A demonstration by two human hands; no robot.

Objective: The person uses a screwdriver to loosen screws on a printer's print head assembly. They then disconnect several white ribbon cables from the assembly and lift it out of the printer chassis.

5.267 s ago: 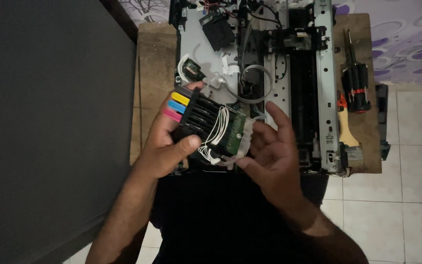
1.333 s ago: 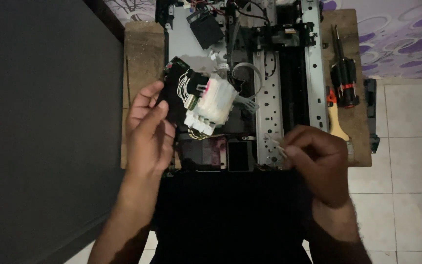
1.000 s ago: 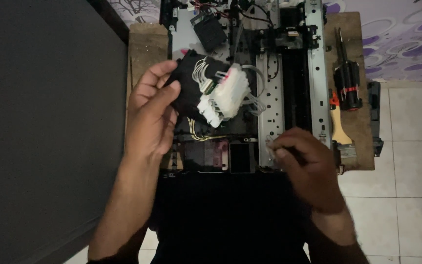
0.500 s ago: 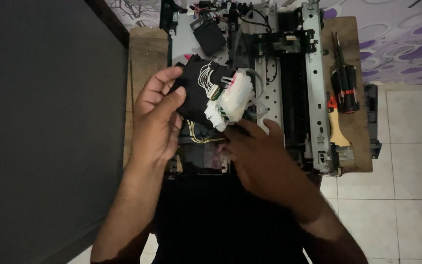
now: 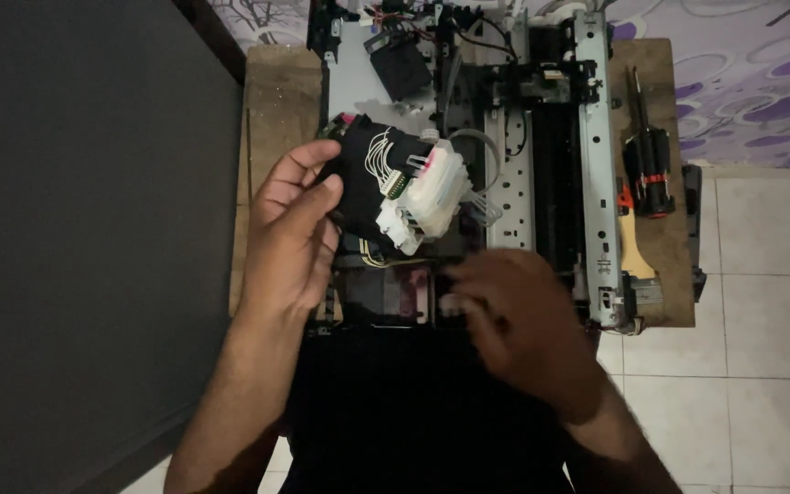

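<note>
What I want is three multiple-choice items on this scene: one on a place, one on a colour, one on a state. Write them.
1. Where do the screwdrivers lie?
A. On the wooden table, right of the printer frame
B. On the tiled floor
C. Inside the printer frame

2. What colour are the thin wires on the held block?
A. Blue
B. White
C. Green

3. What is the left hand doing?
A. Lying flat on the table
B. Hanging empty
C. Gripping the black block above the frame

Answers:
1 A: the screwdrivers rest on the wooden table beside the printer frame.
2 B: the thin wires show white against the black block.
3 C: the left hand has its fingers closed round the block's edge.
</note>
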